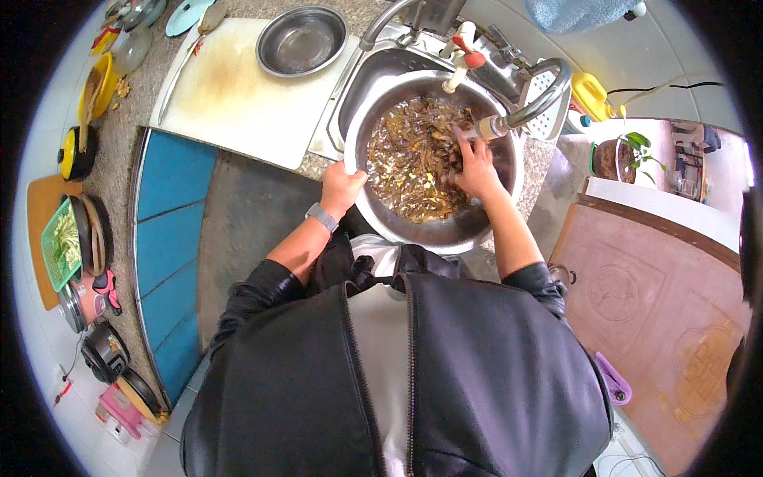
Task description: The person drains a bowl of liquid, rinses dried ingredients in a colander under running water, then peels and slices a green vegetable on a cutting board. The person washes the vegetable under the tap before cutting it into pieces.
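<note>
A large stainless steel basin rests over the sink, holding water and many brown, leafy or mushroom-like pieces with some yellowish bits. My left hand grips the basin's left rim, thumb over the edge. Inside the basin at the right, my right hand has its fingers spread and touches the wet brown pieces; its fingertips are partly hidden among them. A curved metal faucet ends just above the right hand.
Left of the sink, a metal bowl sits on a white cutting board beside a long-handled ladle. A tap with a red handle reaches over the basin's far rim. Behind it on the right stands a yellow plastic jug.
</note>
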The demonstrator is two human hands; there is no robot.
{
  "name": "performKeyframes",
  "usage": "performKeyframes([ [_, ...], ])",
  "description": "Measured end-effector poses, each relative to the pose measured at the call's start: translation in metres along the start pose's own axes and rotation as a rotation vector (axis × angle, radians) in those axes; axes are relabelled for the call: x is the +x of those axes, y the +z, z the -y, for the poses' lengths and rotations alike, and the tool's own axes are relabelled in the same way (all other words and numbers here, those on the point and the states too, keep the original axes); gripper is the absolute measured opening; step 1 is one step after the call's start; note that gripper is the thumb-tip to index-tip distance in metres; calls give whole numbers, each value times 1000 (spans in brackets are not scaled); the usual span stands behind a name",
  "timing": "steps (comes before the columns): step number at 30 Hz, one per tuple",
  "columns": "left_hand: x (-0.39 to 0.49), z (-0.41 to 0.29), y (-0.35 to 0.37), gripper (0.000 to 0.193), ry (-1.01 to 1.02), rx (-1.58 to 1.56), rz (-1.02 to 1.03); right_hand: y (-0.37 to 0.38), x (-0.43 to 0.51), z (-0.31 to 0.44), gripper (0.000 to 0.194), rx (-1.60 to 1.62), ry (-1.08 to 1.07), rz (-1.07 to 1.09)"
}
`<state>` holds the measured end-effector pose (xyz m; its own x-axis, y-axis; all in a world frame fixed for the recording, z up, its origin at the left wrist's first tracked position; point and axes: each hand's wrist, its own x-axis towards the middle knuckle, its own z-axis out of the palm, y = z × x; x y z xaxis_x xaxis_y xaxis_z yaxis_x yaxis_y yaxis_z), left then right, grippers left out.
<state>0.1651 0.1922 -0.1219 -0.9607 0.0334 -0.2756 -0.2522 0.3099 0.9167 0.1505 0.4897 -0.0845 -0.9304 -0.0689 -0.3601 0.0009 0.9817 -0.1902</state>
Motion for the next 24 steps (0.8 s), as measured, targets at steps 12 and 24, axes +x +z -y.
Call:
performKeyframes([
  [12,4,4,2,19,-14,-56,48,27,19,11,56,406,-25,-267],
  [24,7,16,7,19,28,-111,24,29,-14,17,70,-122,-205,-71],
])
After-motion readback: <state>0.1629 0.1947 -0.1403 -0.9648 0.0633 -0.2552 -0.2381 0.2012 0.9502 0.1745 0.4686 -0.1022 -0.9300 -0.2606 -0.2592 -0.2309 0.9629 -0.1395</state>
